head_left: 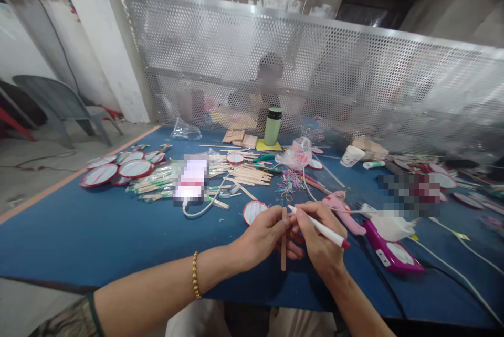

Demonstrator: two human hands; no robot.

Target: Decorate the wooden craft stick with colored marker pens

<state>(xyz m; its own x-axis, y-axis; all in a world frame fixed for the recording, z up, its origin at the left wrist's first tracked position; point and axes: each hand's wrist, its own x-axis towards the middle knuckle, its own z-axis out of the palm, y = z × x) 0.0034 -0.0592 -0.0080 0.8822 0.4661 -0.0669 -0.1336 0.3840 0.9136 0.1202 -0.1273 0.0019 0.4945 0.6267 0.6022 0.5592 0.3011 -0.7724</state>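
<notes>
My left hand (268, 229) pinches a flat wooden craft stick (283, 253), which points down toward the table's front edge. In my right hand (325, 250) is a white marker pen (325, 229) with a red end; its tip is close to the upper part of the stick. Whether the tip touches the stick I cannot tell. Just behind my left hand lies a round red-rimmed disc (253, 212) with a pale face. Small coloured rubber bands (289, 183) are scattered beyond my hands, and a pile of craft sticks (250, 173) lies left of them.
A lit phone (192, 179) on a white cable rests over wrapped sticks (153, 182). Several round discs (98, 174) lie at left. A green bottle (272, 127), paper cup (352, 156), pink glue gun (342, 211) and purple power strip (389, 248) stand around. Perforated metal screen (197, 53) behind.
</notes>
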